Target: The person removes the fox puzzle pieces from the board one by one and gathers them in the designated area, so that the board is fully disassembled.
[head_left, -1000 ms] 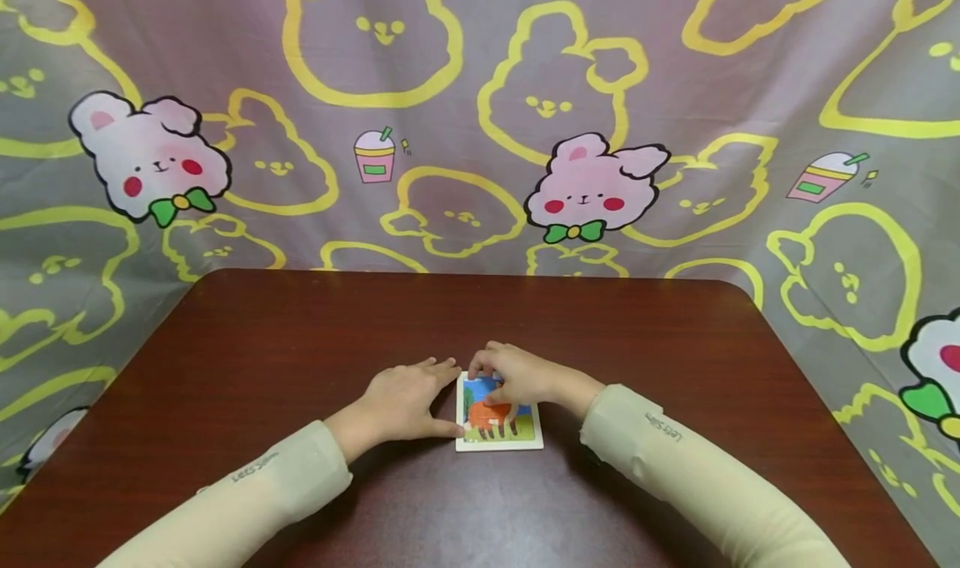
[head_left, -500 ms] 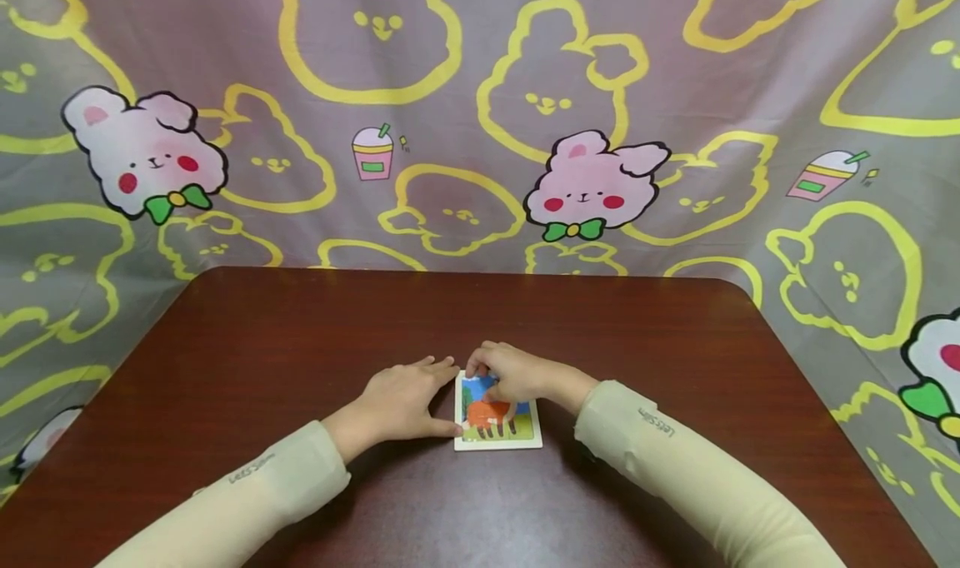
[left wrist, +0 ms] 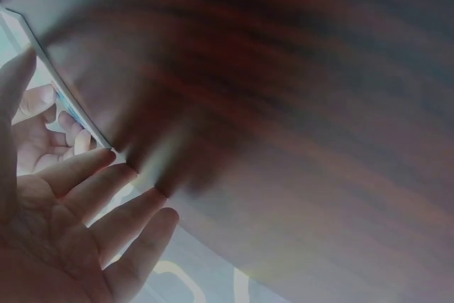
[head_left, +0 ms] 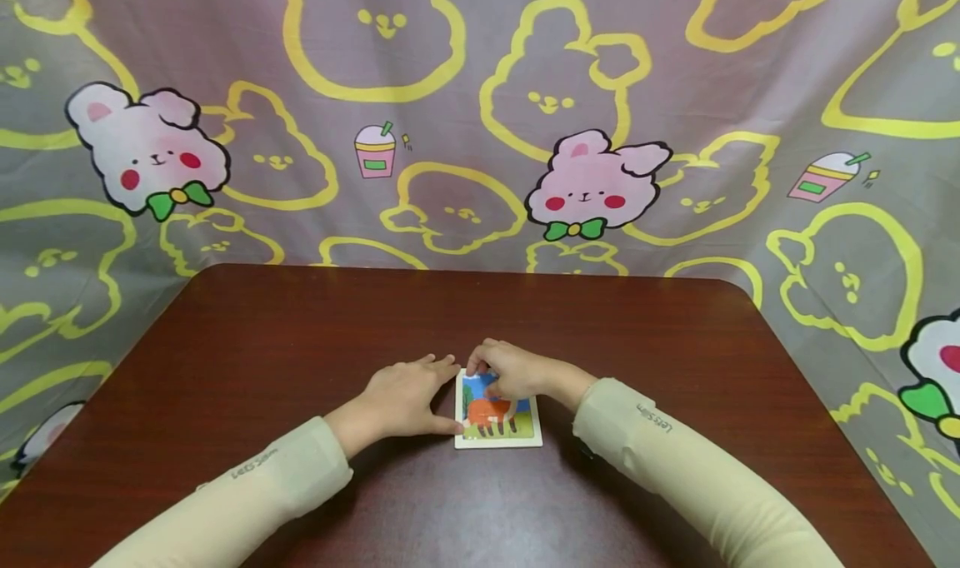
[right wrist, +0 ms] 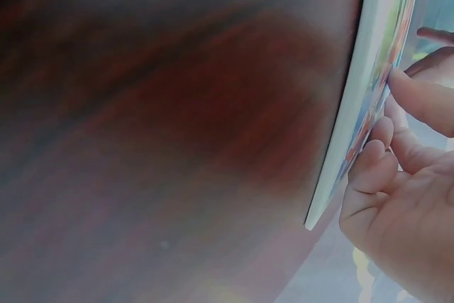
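Note:
A small square picture board (head_left: 501, 444) with a white border lies flat on the table near its middle. On it is a four-legged orange animal (head_left: 486, 411) against blue sky and yellow-green ground; it looks like a jigsaw puzzle. My left hand (head_left: 397, 400) rests along the board's left edge, fingers spread and fairly straight, thumb at the lower left corner. Bent over the upper part is my right hand (head_left: 521, 371), its index finger at the top left and its thumb on the picture. Whether it pinches a piece is hidden. In the right wrist view the ring and little fingers (right wrist: 372, 164) are curled.
The dark reddish-brown table (head_left: 300, 326) extends around the board on all sides. Behind it and at both sides hangs a grey-pink curtain (head_left: 465, 68) printed with yellow outlines and cartoon rabbits.
Both hands and the board stay nearly in place. My right thumb shifts slightly on the picture, and the right wrist moves a little to the left.

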{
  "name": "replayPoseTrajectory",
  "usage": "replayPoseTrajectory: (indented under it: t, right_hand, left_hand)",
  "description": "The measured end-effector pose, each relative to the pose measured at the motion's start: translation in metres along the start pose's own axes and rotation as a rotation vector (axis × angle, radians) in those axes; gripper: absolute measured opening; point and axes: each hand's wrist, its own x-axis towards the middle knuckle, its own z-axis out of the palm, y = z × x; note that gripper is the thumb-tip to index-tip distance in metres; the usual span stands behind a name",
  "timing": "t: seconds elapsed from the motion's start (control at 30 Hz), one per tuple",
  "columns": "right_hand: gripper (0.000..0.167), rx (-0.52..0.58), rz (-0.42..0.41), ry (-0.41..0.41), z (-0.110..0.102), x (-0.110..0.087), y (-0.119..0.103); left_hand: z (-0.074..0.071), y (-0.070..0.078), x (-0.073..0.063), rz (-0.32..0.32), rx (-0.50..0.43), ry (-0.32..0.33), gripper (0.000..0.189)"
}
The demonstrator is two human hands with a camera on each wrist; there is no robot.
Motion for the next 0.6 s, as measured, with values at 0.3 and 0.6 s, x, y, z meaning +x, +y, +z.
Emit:
replayPoseTrajectory:
  t: [0.3,0.6]
  right_hand:
    - [0.029,0.043,-0.007,0.013,0.001,0.0011,0.0025]
    - [0.03,0.065,-0.003,0.023,0.0021,0.0009,0.0028]
  left_hand:
    - [0.0007,0.0002,0.0002,-0.006,-0.001,0.002,0.089]
    - [0.0007,0.0005,0.0002,-0.017,-0.004,0.002,0.089]
